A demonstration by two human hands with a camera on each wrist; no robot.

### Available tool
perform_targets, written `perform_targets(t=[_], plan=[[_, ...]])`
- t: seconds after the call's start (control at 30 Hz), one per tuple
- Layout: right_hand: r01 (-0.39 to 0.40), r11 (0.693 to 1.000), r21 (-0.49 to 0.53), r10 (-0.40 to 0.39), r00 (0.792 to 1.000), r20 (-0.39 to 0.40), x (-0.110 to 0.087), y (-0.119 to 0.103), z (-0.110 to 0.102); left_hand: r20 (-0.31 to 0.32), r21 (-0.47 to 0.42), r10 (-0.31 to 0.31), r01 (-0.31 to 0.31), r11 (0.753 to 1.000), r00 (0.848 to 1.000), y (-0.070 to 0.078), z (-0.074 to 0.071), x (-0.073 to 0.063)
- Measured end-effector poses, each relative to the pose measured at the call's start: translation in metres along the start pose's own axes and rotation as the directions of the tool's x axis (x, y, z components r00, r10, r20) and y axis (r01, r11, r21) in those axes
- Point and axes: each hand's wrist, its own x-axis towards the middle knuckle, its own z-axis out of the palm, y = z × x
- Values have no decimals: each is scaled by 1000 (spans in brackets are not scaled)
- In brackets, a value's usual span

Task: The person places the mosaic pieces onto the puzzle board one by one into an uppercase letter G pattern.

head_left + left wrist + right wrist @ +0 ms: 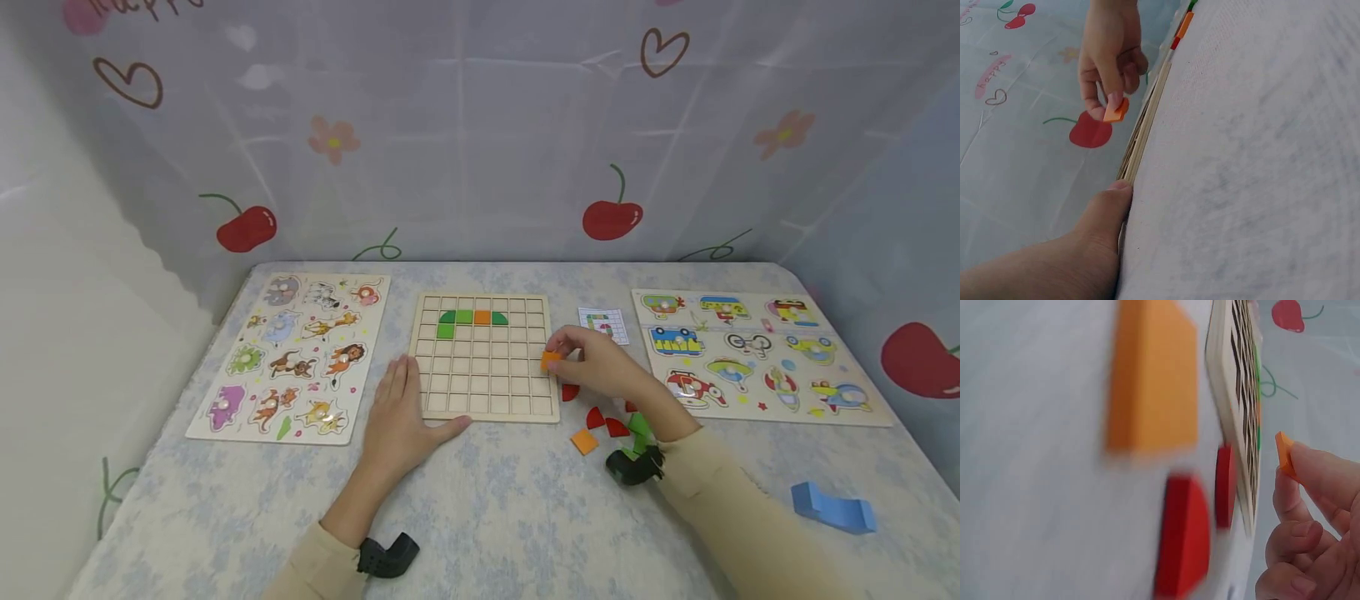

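Observation:
A square wooden grid board point(483, 404) lies in the middle of the table. Near its top sit two dark green quarter-round pieces, two light green square tiles point(445, 331) and an orange square tile point(482, 317). My left hand point(401, 421) rests at the board's front left corner, fingers straight along the left side and thumb on the front edge. Between thumb and fingertips, my right hand point(600, 362) pinches another orange square tile point(1285, 452) over the board's right edge. In the left wrist view, this tile point(1116, 110) shows raised above the board.
Loose red quarter-rounds point(617, 427), an orange tile point(584, 442) and green pieces point(640, 425) lie right of the board. A pattern card point(615, 325) lies behind the right hand. Animal point(300, 425) and vehicle point(765, 408) puzzle boards flank it; a blue block point(832, 508) lies front right.

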Motion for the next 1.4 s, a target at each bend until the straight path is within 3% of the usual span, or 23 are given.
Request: perform_targets(t=[0.17,0.33,0.6,0.8,1.03,1.4], plan=[[6,999,45,-6,1000,0,30,-20,20,8,1,-11,11,1000,1000,0,0,0],[29,999,27,-28,1000,-12,56,-39,42,11,5,-15,15,1000,1000,0,0,0],[41,999,4,-41,999,-4,82,-62,73,18,8,-18,18,1000,1000,0,1,-1],[49,998,-28,-50,999,-21,90,-70,86,11,15,-8,8,1000,1000,0,2,-1],[65,988,-138,-73,996,-49,95,-76,94,6,15,3,-3,1000,1000,0,1,-1],[92,970,-224,-95,995,-3,93,-84,96,1,-1,9,-9,1000,1000,-1,-1,0]])
